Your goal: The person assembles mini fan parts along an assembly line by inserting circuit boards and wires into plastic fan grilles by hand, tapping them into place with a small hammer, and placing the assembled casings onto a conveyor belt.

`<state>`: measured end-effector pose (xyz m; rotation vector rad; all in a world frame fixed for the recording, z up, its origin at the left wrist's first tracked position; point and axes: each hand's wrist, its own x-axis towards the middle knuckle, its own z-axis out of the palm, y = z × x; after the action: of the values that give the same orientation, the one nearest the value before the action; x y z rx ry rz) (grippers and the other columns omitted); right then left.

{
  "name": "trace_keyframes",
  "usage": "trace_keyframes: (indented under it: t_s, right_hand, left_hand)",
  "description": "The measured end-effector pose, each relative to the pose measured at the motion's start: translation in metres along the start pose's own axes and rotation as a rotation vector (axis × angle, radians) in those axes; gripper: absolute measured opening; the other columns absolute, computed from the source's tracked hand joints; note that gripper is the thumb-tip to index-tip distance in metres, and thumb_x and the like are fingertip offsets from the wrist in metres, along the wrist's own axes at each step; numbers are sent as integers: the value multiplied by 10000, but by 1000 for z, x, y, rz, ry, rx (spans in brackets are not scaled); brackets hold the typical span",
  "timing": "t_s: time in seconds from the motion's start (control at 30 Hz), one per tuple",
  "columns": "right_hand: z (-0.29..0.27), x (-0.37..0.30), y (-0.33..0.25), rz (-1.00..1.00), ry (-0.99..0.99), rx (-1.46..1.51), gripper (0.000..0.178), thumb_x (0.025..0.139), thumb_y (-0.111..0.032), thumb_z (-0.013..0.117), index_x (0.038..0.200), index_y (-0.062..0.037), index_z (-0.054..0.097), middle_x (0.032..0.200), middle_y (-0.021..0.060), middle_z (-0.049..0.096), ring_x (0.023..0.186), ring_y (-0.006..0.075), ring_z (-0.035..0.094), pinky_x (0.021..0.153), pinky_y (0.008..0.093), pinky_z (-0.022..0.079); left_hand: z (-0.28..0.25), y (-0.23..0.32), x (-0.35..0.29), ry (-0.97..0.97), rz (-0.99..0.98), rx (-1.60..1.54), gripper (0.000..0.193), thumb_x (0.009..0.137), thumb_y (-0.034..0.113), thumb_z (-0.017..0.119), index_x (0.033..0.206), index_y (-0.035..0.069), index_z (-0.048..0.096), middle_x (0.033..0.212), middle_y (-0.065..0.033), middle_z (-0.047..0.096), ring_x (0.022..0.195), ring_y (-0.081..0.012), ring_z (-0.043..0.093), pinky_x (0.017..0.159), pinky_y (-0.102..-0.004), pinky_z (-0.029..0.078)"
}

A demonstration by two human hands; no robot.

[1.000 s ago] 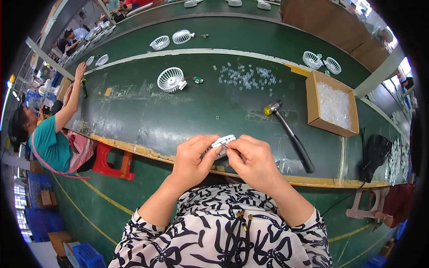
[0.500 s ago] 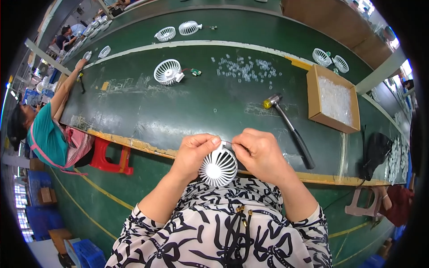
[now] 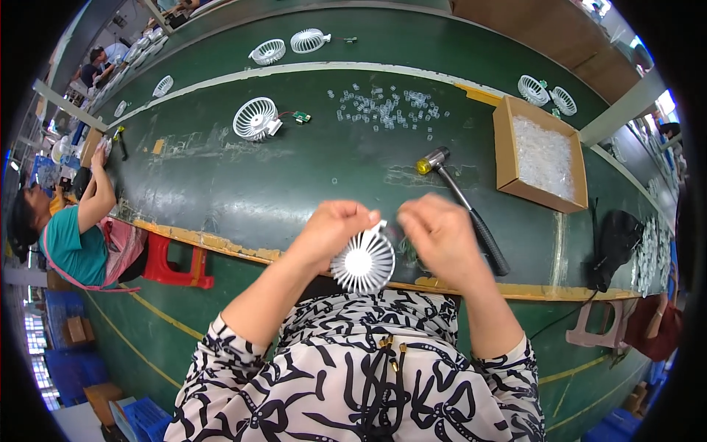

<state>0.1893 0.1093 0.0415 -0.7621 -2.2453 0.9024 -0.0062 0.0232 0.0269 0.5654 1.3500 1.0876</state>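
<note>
A white round fan housing with radial ribs hangs from my left hand, thumb and fingers closed on its short neck. My right hand is just to its right, fingers curled together and blurred by motion. Something thin and dark shows faintly by these fingertips; I cannot make out what it is. Both hands are over the bench's front edge. Farther up the bench lies another white fan housing, with a wire running to a small green circuit board.
A mallet with a yellow face lies right of my hands. Small clear plastic pieces are scattered beyond. A cardboard box of clear pieces stands at right, near a black bag. A co-worker in a teal top sits at left.
My right hand has moved up and slightly away from the fan housing. My left hand has lifted it a little. The co-worker's arm has drawn back from the far housing.
</note>
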Motion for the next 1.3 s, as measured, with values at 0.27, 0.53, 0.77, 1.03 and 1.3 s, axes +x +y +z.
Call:
trace_keyframes:
  t_s: [0.27,0.53,0.77,1.03,1.3]
  right_hand:
    - [-31,-15,55,127,139,-667,159,840,-113,716,900,-7,615,955,145,582,912,330,613,715,450,531]
    - [-28,-4,-1,-15,143,-139,200,861,-38,674,984,4,522,966,196,576,794,402,614,670,482,497]
    - [8,-22,-1,-132,-46,-419,245,830,-10,687,1054,3,591,789,148,606,681,339,619,594,435,487]
    - [-24,-11,-51,-333,441,-74,346,839,52,696,1166,104,597,920,191,685,680,306,657,610,380,542]
    - [9,-32,9,-132,12,-454,363,855,-78,678,1202,-30,586,760,122,610,674,285,640,543,379,511]
  left_hand:
    - [3,21,28,329,511,863,320,874,298,737,956,-11,731,812,-146,698,725,-257,640,679,-389,501]
    - [4,-33,-24,462,821,1163,1045,663,383,895,1435,-58,347,1307,-218,520,1219,-389,477,1056,-497,327]
    - [7,-39,-18,483,780,1110,1120,663,357,898,1469,-89,261,1304,-217,523,1219,-375,481,1058,-495,317]
    - [0,-42,-22,520,785,1101,1124,669,337,893,1476,-87,236,1306,-200,521,1217,-368,476,1065,-497,306]
    - [4,-38,-26,467,764,1109,1076,675,325,887,1446,-103,271,1297,-212,522,1206,-377,478,1057,-500,311]
